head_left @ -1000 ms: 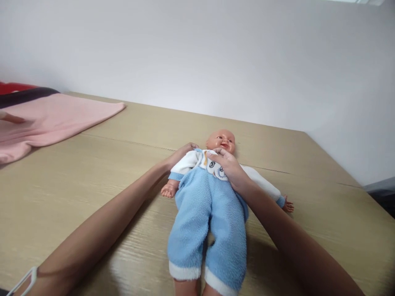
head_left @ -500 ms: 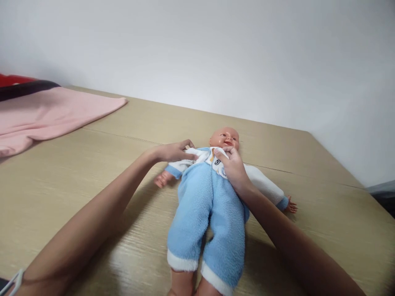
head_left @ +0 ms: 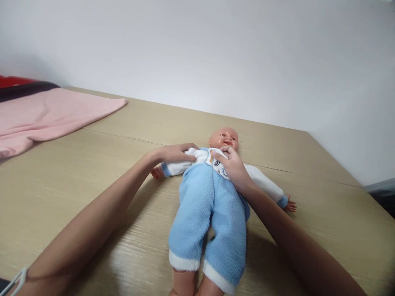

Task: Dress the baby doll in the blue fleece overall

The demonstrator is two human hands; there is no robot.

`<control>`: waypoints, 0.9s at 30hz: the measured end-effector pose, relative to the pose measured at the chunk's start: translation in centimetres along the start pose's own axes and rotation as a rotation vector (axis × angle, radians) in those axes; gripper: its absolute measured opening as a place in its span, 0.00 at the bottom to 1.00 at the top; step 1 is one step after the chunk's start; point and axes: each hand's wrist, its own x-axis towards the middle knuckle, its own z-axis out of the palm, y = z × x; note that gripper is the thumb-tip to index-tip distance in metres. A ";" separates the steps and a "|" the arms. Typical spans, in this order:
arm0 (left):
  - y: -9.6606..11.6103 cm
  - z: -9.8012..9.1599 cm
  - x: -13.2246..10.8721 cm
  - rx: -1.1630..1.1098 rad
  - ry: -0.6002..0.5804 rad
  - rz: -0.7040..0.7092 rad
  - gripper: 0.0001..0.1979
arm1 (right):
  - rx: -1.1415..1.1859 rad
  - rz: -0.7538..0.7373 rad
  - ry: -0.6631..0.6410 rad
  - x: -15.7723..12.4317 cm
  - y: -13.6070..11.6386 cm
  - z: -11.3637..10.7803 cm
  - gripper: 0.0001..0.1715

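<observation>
Doll [head_left: 205, 197], one: face up on the bench [head_left: 108, 201], long axis running away, head [head_left: 224, 137] far, legs [head_left: 184, 283] near.
Right hand [head_left: 235, 167]: nearer the midline, at the chest; fingers closed on the suit [head_left: 228, 242] below the chin.
Left hand [head_left: 174, 153]: out at the side, over the sleeve [head_left: 177, 168]; thumb and fingers apart, grip cannot be told.

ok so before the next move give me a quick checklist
1. Doll on its back on the table: ok
2. Left hand touching the white sleeve: ok
3. Right hand on the outfit's chest: ok
4. Pink cloth apart from the doll: ok
5. Outfit closed at the neck: cannot tell, right hand in the way
6. Lower legs fully in view: not ok, cut off at the bottom edge
</observation>
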 end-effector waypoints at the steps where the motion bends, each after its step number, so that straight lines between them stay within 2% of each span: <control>1: -0.2 0.1 0.2 0.019 0.011 0.005 0.18 | -0.011 -0.016 -0.003 -0.1 0.0 0.1 0.27; 4: -0.6 0.6 0.5 0.042 0.052 0.003 0.18 | -0.035 -0.085 -0.009 -0.4 0.2 0.3 0.25; 7: -0.3 1.6 0.6 0.115 0.106 -0.015 0.23 | -0.064 -0.134 -0.021 -0.4 0.5 0.5 0.25; 9: 0.1 2.1 0.5 0.190 0.066 -0.029 0.27 | -0.098 -0.137 -0.035 -0.4 0.6 0.5 0.24; 12: 0.4 2.4 0.5 0.253 -0.067 -0.034 0.33 | -0.165 -0.136 -0.076 -0.3 0.1 0.1 0.21; 14: 0.3 2.3 0.7 0.262 -0.108 -0.027 0.35 | -0.281 -0.174 -0.122 -0.4 -0.8 -0.5 0.17; 18: -0.1 1.7 1.0 0.254 -0.126 0.003 0.32 | -0.751 -0.209 -0.173 -1.0 -4.3 -2.9 0.11; 22: -0.5 0.4 0.8 0.329 -0.118 -0.013 0.33 | -1.025 -0.073 -0.237 -1.3 -7.2 -5.5 0.21; 27: -0.8 -0.2 0.5 0.454 0.002 -0.159 0.40 | -1.067 0.009 -0.325 -0.6 -7.2 -7.6 0.27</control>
